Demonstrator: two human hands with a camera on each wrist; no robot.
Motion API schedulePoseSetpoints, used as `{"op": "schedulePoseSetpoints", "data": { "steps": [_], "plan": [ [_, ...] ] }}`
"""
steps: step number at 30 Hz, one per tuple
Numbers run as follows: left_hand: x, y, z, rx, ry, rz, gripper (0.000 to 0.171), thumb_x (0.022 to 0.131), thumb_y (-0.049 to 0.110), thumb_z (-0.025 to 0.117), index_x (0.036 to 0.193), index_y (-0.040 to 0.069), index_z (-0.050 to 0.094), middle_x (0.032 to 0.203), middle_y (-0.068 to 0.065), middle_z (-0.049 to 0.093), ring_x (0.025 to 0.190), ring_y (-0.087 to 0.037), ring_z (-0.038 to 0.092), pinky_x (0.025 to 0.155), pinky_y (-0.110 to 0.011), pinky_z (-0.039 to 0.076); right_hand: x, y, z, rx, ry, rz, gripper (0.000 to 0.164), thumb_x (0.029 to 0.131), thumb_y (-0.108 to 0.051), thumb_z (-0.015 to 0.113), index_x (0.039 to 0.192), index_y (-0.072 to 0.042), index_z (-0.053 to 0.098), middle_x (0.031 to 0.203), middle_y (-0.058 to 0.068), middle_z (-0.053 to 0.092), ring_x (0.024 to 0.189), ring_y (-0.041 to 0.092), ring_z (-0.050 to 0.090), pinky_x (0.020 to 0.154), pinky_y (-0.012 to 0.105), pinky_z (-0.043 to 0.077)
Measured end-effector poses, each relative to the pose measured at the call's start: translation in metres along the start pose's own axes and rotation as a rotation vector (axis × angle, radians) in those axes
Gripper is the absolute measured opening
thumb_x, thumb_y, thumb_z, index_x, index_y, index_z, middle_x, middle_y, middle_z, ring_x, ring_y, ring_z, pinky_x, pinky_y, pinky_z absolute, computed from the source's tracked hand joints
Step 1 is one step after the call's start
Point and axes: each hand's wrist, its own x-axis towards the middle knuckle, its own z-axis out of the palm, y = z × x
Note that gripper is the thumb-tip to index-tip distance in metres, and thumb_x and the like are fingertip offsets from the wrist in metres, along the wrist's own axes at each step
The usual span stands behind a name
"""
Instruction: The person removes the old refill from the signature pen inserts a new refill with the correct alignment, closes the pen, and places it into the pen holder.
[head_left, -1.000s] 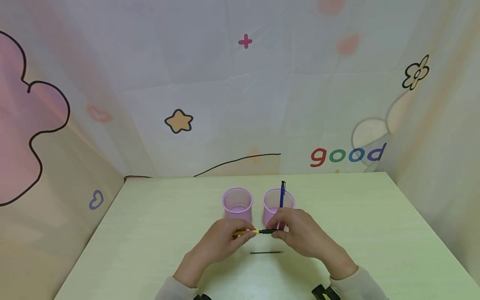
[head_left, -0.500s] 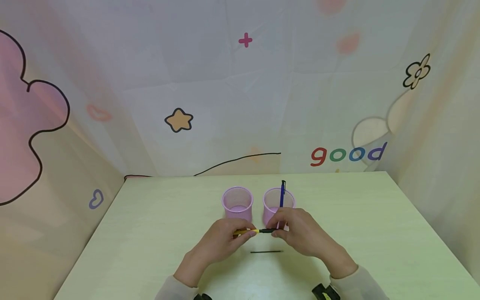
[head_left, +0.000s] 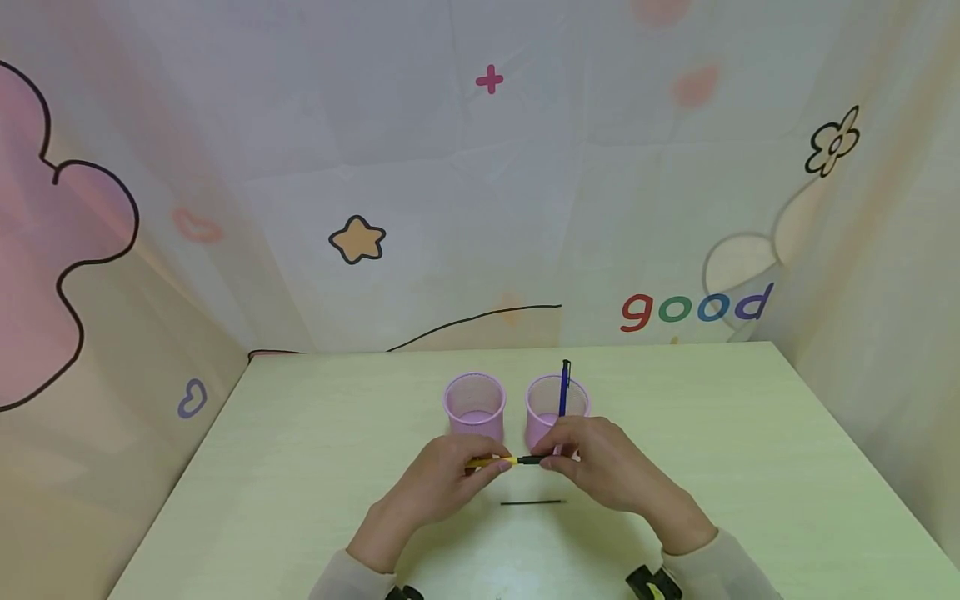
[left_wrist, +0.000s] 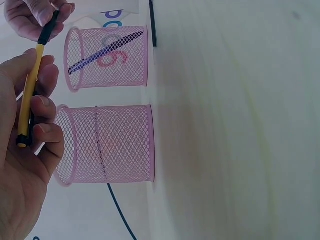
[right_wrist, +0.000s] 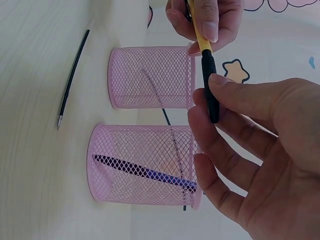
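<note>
Between the two hands, held level above the table, is a yellow ballpoint pen [left_wrist: 29, 95] with a black grip section. My left hand [head_left: 450, 475] grips its yellow barrel, fingers curled round it. At the other end, my right hand [head_left: 592, 467] pinches the black grip section [right_wrist: 210, 82] between thumb and fingers. A thin black pen refill [right_wrist: 74, 80] with a metal tip lies on the table just below the hands. Behind the right hand stands a pink mesh pen cup [right_wrist: 145, 195] holding a blue pen [head_left: 564, 392].
A second pink mesh pen cup [head_left: 474, 408] stands to the left of the first, partly behind the left hand. The pale table [head_left: 315, 417] reaches back to a printed curtain [head_left: 420, 167]; more curtain hangs at both sides.
The hands keep their hold on the yellow pen and stay almost in place. The right fingers shift very slightly on the black grip section. Cups and refill have not moved.
</note>
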Motion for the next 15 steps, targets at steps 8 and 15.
{"op": "schedulePoseSetpoints", "data": {
  "steps": [8, 15],
  "plan": [
    [0.0005, -0.0008, 0.0002, 0.01, -0.005, 0.001, 0.013, 0.101, 0.031, 0.068, 0.104, 0.022, 0.077, 0.092, 0.015, 0.073, 0.077, 0.002, 0.059, 0.073, -0.019, 0.054, 0.0004, 0.0002, -0.0009, 0.052, -0.021, 0.035, 0.011, 0.091, -0.007, 0.078, 0.1, -0.014, 0.08, 0.085, -0.01, 0.072, 0.074, 0.003, 0.061, 0.066, 0.022, 0.052],
    [0.0007, -0.0005, -0.0002, 0.016, -0.004, -0.004, 0.013, 0.101, 0.031, 0.068, 0.104, 0.023, 0.077, 0.093, 0.015, 0.073, 0.078, 0.002, 0.06, 0.074, -0.019, 0.054, 0.0007, 0.0002, -0.0018, 0.039, -0.02, 0.043, 0.021, 0.087, 0.002, 0.078, 0.102, -0.013, 0.08, 0.092, -0.004, 0.075, 0.081, 0.004, 0.064, 0.072, 0.023, 0.054]
  ]
}}
